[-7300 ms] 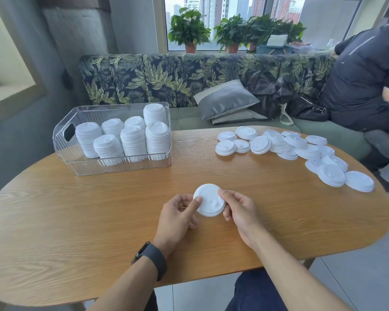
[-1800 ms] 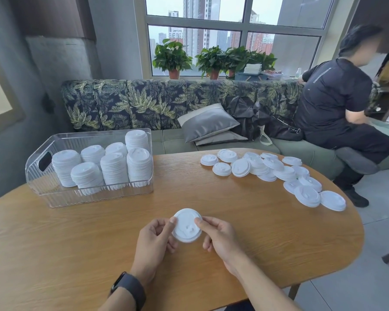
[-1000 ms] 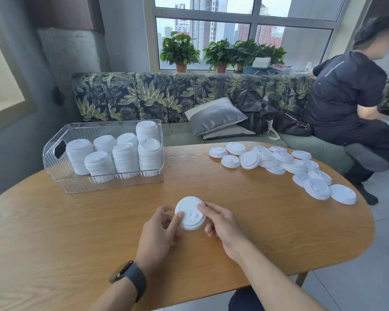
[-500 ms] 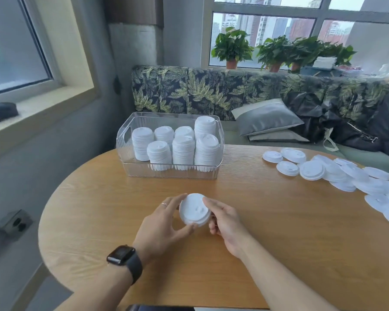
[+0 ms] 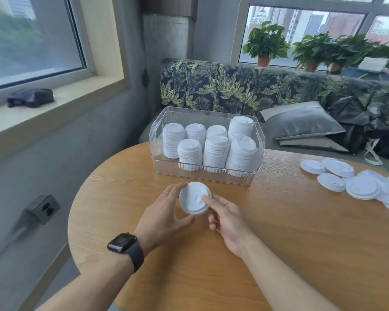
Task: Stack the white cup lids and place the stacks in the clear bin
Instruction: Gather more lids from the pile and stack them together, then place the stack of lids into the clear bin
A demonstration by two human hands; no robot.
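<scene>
A small stack of white cup lids point(image 5: 194, 198) is held just above the wooden table point(image 5: 279, 232), a little in front of the clear bin point(image 5: 206, 175). My left hand point(image 5: 164, 217), with a watch on its wrist, grips the stack from the left with thumb below and fingers behind. My right hand point(image 5: 226, 217) pinches its right edge, a fingertip lying on top. The bin holds several tall stacks of lids point(image 5: 216, 151). Loose lids point(image 5: 359, 187) lie scattered at the table's right side.
A leaf-patterned sofa point(image 5: 234, 86) with a grey cushion point(image 5: 301, 120) and dark bags runs behind the table. A window sill point(image 5: 43, 108) with a dark pouch is at the left. The table's rounded left edge is close to the bin.
The view has swung left, so the bin is now nearer the middle and the loose lids at the right edge. Both hands have carried the stack slightly toward the bin.
</scene>
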